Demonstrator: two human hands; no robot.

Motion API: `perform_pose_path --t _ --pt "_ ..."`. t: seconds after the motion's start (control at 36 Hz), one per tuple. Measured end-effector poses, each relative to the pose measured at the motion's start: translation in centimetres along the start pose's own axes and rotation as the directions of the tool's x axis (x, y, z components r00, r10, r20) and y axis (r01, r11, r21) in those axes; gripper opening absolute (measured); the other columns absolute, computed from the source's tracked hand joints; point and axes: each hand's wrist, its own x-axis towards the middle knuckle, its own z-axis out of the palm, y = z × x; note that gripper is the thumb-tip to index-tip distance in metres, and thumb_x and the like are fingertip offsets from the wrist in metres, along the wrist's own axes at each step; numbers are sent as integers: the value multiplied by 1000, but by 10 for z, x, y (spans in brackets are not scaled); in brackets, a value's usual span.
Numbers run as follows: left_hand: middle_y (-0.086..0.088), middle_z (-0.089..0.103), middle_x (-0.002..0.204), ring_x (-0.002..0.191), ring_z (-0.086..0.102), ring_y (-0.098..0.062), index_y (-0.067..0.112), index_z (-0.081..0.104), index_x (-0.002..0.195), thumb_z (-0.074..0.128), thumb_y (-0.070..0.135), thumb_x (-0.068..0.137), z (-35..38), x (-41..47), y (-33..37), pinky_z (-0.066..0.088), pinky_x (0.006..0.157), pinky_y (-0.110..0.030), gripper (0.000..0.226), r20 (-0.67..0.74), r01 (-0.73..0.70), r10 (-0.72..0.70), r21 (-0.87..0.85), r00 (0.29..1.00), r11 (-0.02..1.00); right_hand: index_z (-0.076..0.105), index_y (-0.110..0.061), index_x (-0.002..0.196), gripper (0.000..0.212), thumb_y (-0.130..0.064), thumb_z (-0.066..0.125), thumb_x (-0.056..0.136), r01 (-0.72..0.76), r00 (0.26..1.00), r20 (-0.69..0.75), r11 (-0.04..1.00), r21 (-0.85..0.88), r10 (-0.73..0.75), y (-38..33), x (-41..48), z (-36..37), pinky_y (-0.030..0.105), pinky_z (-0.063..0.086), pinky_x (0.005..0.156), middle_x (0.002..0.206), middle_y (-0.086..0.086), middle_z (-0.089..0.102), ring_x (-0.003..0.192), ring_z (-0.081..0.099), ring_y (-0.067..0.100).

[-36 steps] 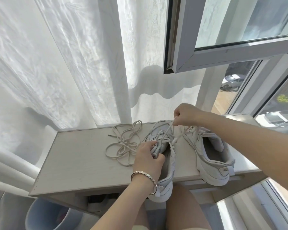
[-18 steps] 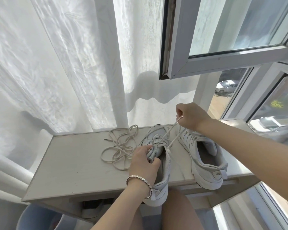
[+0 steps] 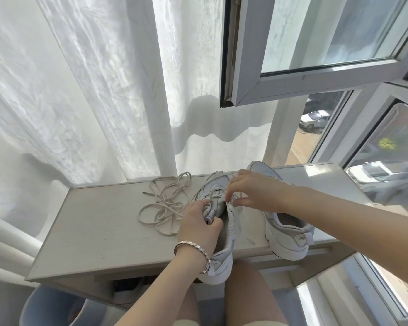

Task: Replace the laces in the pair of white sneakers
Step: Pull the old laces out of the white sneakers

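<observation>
1. Two white sneakers sit on a pale table (image 3: 99, 227); the near sneaker (image 3: 230, 228) lies under both hands, its heel hanging over the table's front edge; the other sneaker (image 3: 287, 234) stands just right of the grips, partly under the right forearm, heel toward the person.
2. The left hand (image 3: 200, 227) curls tightly round the near sneaker's tongue, thumb on the near side and fingers on the far side; a closed, narrow hold; a bracelet (image 3: 193, 249) circles that wrist.
3. The right hand (image 3: 252, 191) reaches in from the right; its fingertips bunch at the sneaker's right eyelet edge, just beyond the left hand's grip; they pinch the threaded lace (image 3: 213, 189), with the thumb stretched out below them; the exact pinch point is hidden by the fingers.
4. The threaded lace loops up over the toe end, beyond both grips.
5. A loose lace (image 3: 163, 203) lies in a tangled heap on the table, left of the left hand's grip; its nearest loops reach the back of that hand; I cannot tell whether they touch.
6. A white curtain (image 3: 80, 90) hangs beyond the table; an open window (image 3: 245, 67) stands above the right hand; a blue bin (image 3: 45, 307) sits below the table, left of the left forearm.
</observation>
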Motion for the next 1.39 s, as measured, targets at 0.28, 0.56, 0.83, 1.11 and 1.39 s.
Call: perform_pose_path --t 0.28,0.56,0.83,1.11,1.39 --pt "2 52 121 93 45 -3 17 55 124 58 12 82 1 1 0 28 77 -7 43 -11 -4 4 0 1000 1000 71 -21 100 16 -27 63 88 -29 996 -86 999 -33 26 3 7 8 30 36 92 91 -4 64 98 53 18" --pt "4 48 117 80 42 5 16 54 125 56 11 85 -2 -1 0 25 68 2 41 -5 -28 28 27 1000 999 73 -13 97 20 -13 55 90 -252 918 -339 962 -103 205 32 16 -19 30 33 91 95 1 71 102 54 19" --pt "4 48 117 76 41 4 16 54 125 58 12 84 -1 -1 2 24 66 4 41 -20 -15 16 15 1000 1000 57 -27 122 39 -8 52 88 -280 953 -193 924 -261 235 28 13 -19 32 26 96 126 -7 54 125 35 19" --pt "2 50 119 88 41 -2 16 55 124 59 12 83 -1 -1 2 25 64 6 41 -26 -10 11 27 1000 1000 58 -28 121 27 -31 52 94 59 998 -1 987 -147 -60 4 10 6 25 23 100 124 -8 51 121 38 11" --pt "4 48 118 90 40 -3 16 54 125 58 13 83 -1 -2 3 21 72 -2 42 -17 -3 4 26 1000 1000 65 -18 111 23 -28 56 92 5 1000 -21 996 -90 -7 0 12 1 18 25 87 112 -2 58 110 48 14"
